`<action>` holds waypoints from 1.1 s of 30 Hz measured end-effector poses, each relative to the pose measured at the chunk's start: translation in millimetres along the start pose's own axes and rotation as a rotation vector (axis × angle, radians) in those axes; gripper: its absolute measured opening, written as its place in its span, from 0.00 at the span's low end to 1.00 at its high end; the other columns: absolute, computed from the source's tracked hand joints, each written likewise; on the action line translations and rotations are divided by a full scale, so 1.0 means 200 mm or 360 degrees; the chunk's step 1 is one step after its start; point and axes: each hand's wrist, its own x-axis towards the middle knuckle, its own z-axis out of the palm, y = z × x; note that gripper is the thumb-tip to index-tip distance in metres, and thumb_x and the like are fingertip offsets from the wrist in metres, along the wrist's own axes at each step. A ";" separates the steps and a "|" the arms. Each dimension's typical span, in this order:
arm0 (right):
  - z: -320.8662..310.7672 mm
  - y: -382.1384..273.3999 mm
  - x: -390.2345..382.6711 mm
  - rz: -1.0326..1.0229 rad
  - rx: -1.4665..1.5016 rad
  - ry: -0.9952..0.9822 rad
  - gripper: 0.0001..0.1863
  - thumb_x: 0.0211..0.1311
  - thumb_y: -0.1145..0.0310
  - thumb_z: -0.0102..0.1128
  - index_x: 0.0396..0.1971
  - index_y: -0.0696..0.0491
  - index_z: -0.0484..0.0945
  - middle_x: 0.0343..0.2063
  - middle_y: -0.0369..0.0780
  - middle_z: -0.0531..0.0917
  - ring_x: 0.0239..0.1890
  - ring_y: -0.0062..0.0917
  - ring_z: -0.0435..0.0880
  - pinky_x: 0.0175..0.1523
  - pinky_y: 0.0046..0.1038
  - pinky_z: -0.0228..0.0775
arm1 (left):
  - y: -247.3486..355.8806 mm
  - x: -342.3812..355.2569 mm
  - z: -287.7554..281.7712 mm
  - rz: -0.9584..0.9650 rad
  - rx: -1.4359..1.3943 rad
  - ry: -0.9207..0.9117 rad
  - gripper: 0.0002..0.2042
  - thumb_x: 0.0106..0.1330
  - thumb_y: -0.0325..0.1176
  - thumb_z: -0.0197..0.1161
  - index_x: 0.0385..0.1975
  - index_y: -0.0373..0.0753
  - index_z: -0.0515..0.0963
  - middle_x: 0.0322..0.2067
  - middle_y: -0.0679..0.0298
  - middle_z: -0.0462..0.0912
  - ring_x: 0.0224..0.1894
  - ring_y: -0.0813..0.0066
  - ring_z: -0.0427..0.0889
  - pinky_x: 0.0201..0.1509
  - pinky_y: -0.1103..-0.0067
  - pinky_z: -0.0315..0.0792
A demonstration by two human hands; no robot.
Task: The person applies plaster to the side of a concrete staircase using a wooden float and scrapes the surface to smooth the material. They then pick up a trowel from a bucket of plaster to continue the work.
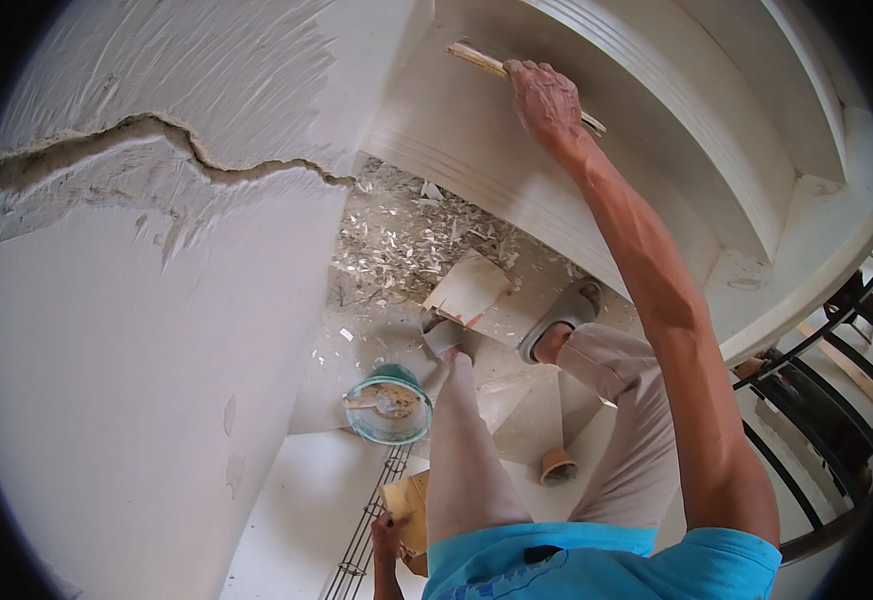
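Your right hand is raised high, fingers wrapped around the middle of a thin wooden strip. You press the strip flat against the pale curved moulding overhead. One end pokes out to the left of the fist, a short bit to the right.

Your left hand is low at the frame's lower edge, closed on the edge of a flat tan board, next to a metal ladder rail.

Handling judgement: the strip looks light, stiff and narrow, likely to flex or snap if levered hard from one end. A mid-length hold, as now, keeps pressure even along the curve. The surface looks dry, so slipping seems unlikely.

Below: a teal bucket with pale paste and a tool in it stands on the floor. Plaster chips litter the ground beyond. To your left, a cracked plaster wall with a long jagged break. A black railing curves at the right.
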 end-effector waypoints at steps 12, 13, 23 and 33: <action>0.24 -0.21 0.25 0.0025 -0.0273 -0.0075 0.08 0.57 0.73 0.50 0.36 0.54 0.75 0.34 0.43 0.81 0.40 0.34 0.82 0.42 0.34 0.75 | 0.01 -0.02 0.01 -0.0113 -0.0227 0.0129 0.13 0.53 0.24 0.63 0.39 0.29 0.79 0.31 0.59 0.84 0.31 0.77 0.80 0.36 0.79 0.74; 0.25 -0.21 0.26 0.0021 -0.0303 -0.0085 0.07 0.57 0.72 0.51 0.35 0.54 0.75 0.33 0.43 0.82 0.40 0.34 0.82 0.41 0.34 0.75 | -0.01 -0.01 0.00 -0.0132 -0.0250 0.0121 0.13 0.53 0.23 0.63 0.39 0.29 0.79 0.30 0.59 0.84 0.31 0.77 0.80 0.36 0.79 0.74; 0.11 -0.03 -0.06 0.0151 -0.0349 -0.0051 0.05 0.52 0.73 0.53 0.29 0.54 0.77 0.29 0.44 0.82 0.34 0.34 0.83 0.37 0.35 0.76 | -0.01 -0.02 0.05 -0.0156 -0.0276 0.0091 0.11 0.54 0.24 0.64 0.36 0.29 0.79 0.28 0.61 0.83 0.27 0.78 0.79 0.32 0.80 0.74; 0.12 0.04 -0.07 0.0089 -0.0340 -0.0137 0.07 0.56 0.73 0.50 0.34 0.53 0.76 0.31 0.42 0.82 0.37 0.35 0.82 0.39 0.36 0.75 | 0.03 0.02 0.02 -0.0094 -0.0223 0.0101 0.12 0.53 0.24 0.64 0.38 0.29 0.79 0.30 0.61 0.83 0.28 0.77 0.79 0.33 0.78 0.73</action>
